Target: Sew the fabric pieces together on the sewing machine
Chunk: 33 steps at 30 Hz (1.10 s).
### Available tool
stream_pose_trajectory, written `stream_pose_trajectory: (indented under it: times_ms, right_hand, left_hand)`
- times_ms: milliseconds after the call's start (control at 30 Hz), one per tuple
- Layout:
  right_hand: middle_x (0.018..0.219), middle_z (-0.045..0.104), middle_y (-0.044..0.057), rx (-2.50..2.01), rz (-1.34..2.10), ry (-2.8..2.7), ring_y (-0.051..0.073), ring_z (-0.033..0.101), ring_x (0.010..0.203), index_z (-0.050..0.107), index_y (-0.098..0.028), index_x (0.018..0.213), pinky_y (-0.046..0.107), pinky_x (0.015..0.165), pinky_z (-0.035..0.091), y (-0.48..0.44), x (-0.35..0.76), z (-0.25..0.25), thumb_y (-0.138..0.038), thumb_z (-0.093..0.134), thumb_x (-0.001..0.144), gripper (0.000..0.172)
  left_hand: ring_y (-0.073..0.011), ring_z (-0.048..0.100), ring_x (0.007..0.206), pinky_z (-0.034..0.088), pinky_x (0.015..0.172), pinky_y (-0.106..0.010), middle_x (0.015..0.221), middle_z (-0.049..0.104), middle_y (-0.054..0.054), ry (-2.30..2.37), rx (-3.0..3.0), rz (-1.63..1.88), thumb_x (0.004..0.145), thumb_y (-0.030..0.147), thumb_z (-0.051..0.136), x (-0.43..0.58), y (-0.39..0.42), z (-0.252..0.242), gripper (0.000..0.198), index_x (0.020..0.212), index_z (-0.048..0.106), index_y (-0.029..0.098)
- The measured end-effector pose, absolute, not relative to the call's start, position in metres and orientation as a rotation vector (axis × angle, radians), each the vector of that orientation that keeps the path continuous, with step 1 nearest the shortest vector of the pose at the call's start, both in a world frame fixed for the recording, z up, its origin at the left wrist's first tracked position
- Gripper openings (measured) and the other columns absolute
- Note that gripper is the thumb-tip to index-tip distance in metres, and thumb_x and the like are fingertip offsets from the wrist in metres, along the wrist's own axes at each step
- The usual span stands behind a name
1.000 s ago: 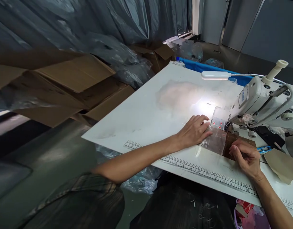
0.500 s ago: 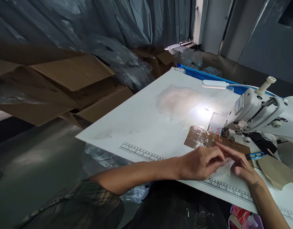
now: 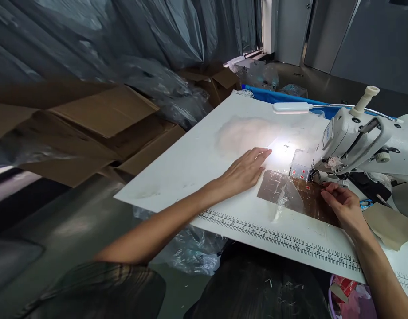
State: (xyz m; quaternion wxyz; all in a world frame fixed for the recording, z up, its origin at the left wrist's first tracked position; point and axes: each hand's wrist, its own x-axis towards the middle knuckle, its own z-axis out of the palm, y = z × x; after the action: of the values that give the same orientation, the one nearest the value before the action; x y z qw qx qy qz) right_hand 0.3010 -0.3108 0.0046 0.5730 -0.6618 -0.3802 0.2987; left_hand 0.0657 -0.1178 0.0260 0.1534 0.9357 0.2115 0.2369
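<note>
My left hand [image 3: 244, 170] reaches over the white table with its fingers stretched out, fingertips at the edge of a brightly lit spot. Just beyond it lies a blurry, pale pinkish sheer heap [image 3: 239, 135]. My right hand [image 3: 345, 206] is closed in a pinch beside the needle area of the white sewing machine [image 3: 353, 137]; what its fingertips hold, if anything, is too small to make out. Between the hands, a clear, thin piece of film or sheer cloth [image 3: 290, 197] lies across a shiny brown taped sheet [image 3: 319, 206].
A printed ruler scale [image 3: 273, 237] runs along the front of the table. Blue-handled snips [image 3: 366, 204] and a tan paper piece [image 3: 390, 225] lie at the right. A lamp [image 3: 292, 107] lights the work spot. Open cardboard boxes [image 3: 104, 110] stand at the left.
My hands were together above the table's front edge; they have parted. The left has moved up and left, opening out; the right has moved toward the needle. The clear piece now lies on the brown sheet.
</note>
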Motion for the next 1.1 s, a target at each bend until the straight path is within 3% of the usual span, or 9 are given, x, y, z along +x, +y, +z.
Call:
stream_pose_trajectory:
  times_ms: [100, 267, 400, 533, 633, 733, 800, 900, 1100]
  right_hand:
    - [0.086, 0.065, 0.004, -1.567, 0.683, -0.859, 0.017, 0.059, 0.077, 0.061, -0.021, 0.082, 0.032, 0.070, 0.051, -0.311, 0.304, 0.001, -0.057, 0.077, 0.067, 0.042]
    - [0.070, 0.060, 0.000, -1.624, 0.729, -0.857, 0.014, 0.055, 0.065, 0.063, -0.021, 0.082, 0.030, 0.061, 0.047, -0.309, 0.301, 0.004, -0.054, 0.076, 0.066, 0.039]
    - [0.071, 0.062, 0.002, -1.662, 0.734, -0.885, 0.015, 0.055, 0.064, 0.062, -0.021, 0.081, 0.028, 0.057, 0.045, -0.310, 0.300, 0.004, -0.054, 0.072, 0.067, 0.038]
    - [0.069, 0.061, 0.002, -1.770, 0.603, -1.064, 0.015, 0.054, 0.059, 0.065, -0.021, 0.089, 0.030, 0.055, 0.047, -0.315, 0.298, 0.003, -0.046, 0.060, 0.081, 0.027]
    - [0.093, 0.070, 0.007, -1.687, 0.397, -1.411, 0.020, 0.065, 0.083, 0.067, -0.022, 0.101, 0.038, 0.075, 0.054, -0.317, 0.292, 0.005, -0.033, 0.053, 0.089, 0.021]
    - [0.112, 0.070, 0.008, -1.489, 0.314, -1.812, 0.023, 0.062, 0.110, 0.068, -0.024, 0.109, 0.045, 0.094, 0.052, -0.316, 0.286, 0.005, -0.023, 0.050, 0.091, 0.026]
    - [0.108, 0.071, 0.008, -1.474, 0.284, -1.940, 0.023, 0.062, 0.106, 0.070, -0.023, 0.109, 0.046, 0.091, 0.053, -0.316, 0.283, 0.003, -0.018, 0.049, 0.090, 0.029]
    - [0.106, 0.070, 0.010, -1.530, 0.218, -1.961, 0.023, 0.062, 0.100, 0.071, -0.020, 0.109, 0.046, 0.087, 0.054, -0.316, 0.281, 0.000, -0.018, 0.049, 0.089, 0.029]
    - [0.117, 0.071, 0.008, -1.548, 0.242, -1.974, 0.026, 0.060, 0.112, 0.068, -0.024, 0.121, 0.053, 0.094, 0.052, -0.317, 0.279, 0.000, -0.021, 0.050, 0.092, 0.034]
  left_hand:
    - [-0.0243, 0.058, 0.117, 0.053, 0.094, -0.043, 0.131, 0.057, -0.013, 0.359, 2.842, 0.706, 0.098, 0.019, 0.044, 0.078, -0.112, 0.029, 0.027, 0.121, 0.059, 0.018]
    - [-0.0183, 0.062, 0.102, 0.049, 0.092, -0.036, 0.118, 0.066, -0.007, -0.077, 2.745, 0.384, 0.098, 0.028, 0.056, 0.115, -0.118, 0.032, 0.018, 0.112, 0.067, 0.022]
    - [-0.0157, 0.063, 0.093, 0.045, 0.090, -0.033, 0.102, 0.067, -0.003, -0.088, 2.642, 0.176, 0.090, 0.027, 0.069, 0.137, -0.120, 0.030, 0.009, 0.096, 0.072, 0.021]
    - [-0.0130, 0.061, 0.085, 0.045, 0.079, -0.026, 0.092, 0.066, -0.002, -0.036, 2.565, 0.067, 0.091, 0.024, 0.065, 0.144, -0.117, 0.033, 0.009, 0.085, 0.069, 0.017]
    - [-0.0125, 0.060, 0.078, 0.042, 0.068, -0.023, 0.085, 0.067, -0.002, -0.034, 2.576, -0.011, 0.094, 0.021, 0.058, 0.146, -0.117, 0.037, 0.009, 0.089, 0.065, 0.017]
    - [-0.0128, 0.061, 0.078, 0.040, 0.066, -0.023, 0.089, 0.069, -0.003, -0.122, 2.622, -0.050, 0.094, 0.017, 0.054, 0.150, -0.120, 0.039, 0.009, 0.091, 0.063, 0.017]
    - [-0.0129, 0.061, 0.079, 0.039, 0.066, -0.022, 0.092, 0.070, -0.004, -0.132, 2.644, -0.075, 0.094, 0.019, 0.056, 0.151, -0.121, 0.041, 0.009, 0.099, 0.063, 0.018]
    - [-0.0137, 0.060, 0.070, 0.035, 0.061, -0.023, 0.080, 0.069, -0.002, 0.044, 2.748, -0.079, 0.094, 0.031, 0.060, 0.153, -0.119, 0.046, 0.020, 0.109, 0.062, 0.018]
    - [-0.0130, 0.055, 0.057, 0.030, 0.055, -0.024, 0.064, 0.063, 0.001, 0.190, 2.853, -0.180, 0.088, 0.051, 0.064, 0.177, -0.105, 0.050, 0.032, 0.090, 0.069, 0.019]
